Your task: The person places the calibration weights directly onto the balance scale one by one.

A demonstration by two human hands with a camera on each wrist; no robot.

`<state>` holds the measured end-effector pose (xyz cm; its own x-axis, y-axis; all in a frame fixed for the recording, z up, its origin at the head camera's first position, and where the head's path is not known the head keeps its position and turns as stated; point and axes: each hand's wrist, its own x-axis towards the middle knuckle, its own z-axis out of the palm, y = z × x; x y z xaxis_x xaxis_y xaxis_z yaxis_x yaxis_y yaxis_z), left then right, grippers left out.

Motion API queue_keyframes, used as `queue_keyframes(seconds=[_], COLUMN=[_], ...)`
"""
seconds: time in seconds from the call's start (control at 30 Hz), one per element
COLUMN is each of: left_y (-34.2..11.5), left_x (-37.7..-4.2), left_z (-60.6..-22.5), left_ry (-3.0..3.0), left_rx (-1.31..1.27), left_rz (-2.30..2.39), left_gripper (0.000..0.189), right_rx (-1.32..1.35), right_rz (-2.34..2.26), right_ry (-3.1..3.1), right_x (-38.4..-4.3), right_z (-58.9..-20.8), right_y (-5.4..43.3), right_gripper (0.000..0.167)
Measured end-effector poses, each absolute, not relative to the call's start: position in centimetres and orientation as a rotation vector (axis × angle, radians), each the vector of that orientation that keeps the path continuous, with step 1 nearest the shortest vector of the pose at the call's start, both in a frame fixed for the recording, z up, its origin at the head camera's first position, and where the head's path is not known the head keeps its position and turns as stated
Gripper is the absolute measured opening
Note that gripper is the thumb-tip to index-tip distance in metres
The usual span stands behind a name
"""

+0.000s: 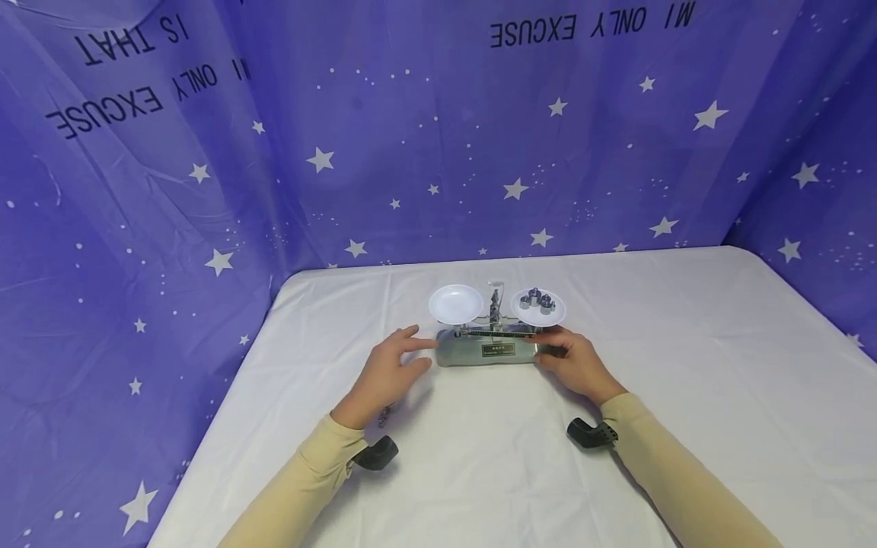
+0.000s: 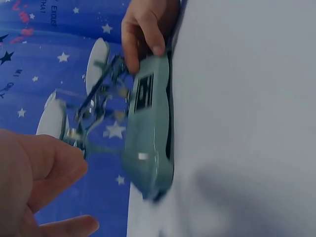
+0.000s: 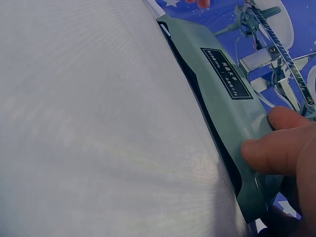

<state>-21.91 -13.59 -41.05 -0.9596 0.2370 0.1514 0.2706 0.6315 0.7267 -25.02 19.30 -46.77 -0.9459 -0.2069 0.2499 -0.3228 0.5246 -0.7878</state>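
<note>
Right hand [image 1: 575, 364] grips the right end of the balance scale [image 1: 473, 355], thumb on its base; left hand [image 1: 389, 371], fingers loosely extended and holding nothing, hovers just beside the other end. The scale stands on the white tabletop [image 1: 479, 457], ahead of both wrists, long axis left to right, right hand nearer

"托盘天平" on balance [image 3: 222, 106] — "EXCUSE" on curtain [image 1: 411, 137]

A purple curtain [image 1: 425, 148] with white stars [image 1: 709, 116] and black lettering [image 1: 592, 27] hangs behind a white-covered table [image 1: 719, 342].
</note>
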Motion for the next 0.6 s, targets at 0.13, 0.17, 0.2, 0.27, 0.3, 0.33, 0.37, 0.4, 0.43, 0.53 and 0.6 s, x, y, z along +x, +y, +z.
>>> queue_keyframes(seconds=[0.13, 0.17, 0.2, 0.27, 0.3, 0.33, 0.37, 0.4, 0.43, 0.53, 0.6], left_y=[-15.3, -15.7, -16.1, -16.7, -17.0, -17.3, -17.6, -17.9, -18.1, -18.8, -19.2], left_x=[-21.3, -21.1, -20.9, -20.5, -20.2, -20.0, -19.8, -19.6, -19.4, -19.0, -18.8], left_z=[-41.0, -41.1, -41.1, -41.3, -41.4, -41.4, -41.6, -41.7, -41.9, -42.5, -42.9], left_ry=[-2.834, -2.837, -2.839, -2.843, -2.843, -2.845, -2.845, -2.844, -2.844, -2.846, -2.853], left_rx=[-0.404, -0.398, -0.397, -0.388, -0.384, -0.380, -0.379, -0.384, -0.390, -0.423, -0.450], left_rz=[-1.230, -1.228, -1.224, -1.224, -1.227, -1.235, -1.239, -1.239, -1.242, -1.246, -1.240], left_gripper=[0.032, 0.032, 0.032, 0.032, 0.032, 0.031, 0.031, 0.030, 0.030, 0.030, 0.032], right_rx=[0.465, 0.465, 0.468, 0.465, 0.466, 0.466, 0.468, 0.467, 0.464, 0.460, 0.461], right_rz=[1.400, 1.397, 1.394, 1.389, 1.387, 1.387, 1.388, 1.388, 1.392, 1.401, 1.406], right_ry=[-2.638, -2.639, -2.639, -2.641, -2.641, -2.641, -2.639, -2.640, -2.639, -2.636, -2.632], right_x=[-25.0, -25.0, -25.0, -25.0, -25.0, -25.0, -25.0, -25.0, -25.0, -24.9, -24.9], right_z=[-46.7, -46.7, -46.7, -46.7, -46.7, -46.7, -46.7, -46.7, -46.7, -46.6, -46.6], right_y=[19.3, 19.3, 19.3, 19.3, 19.3, 19.3, 19.3, 19.3, 19.3, 19.2, 19.2], right_gripper=[0.033, 0.033, 0.033, 0.033, 0.033, 0.033, 0.033, 0.033, 0.033, 0.033, 0.033])
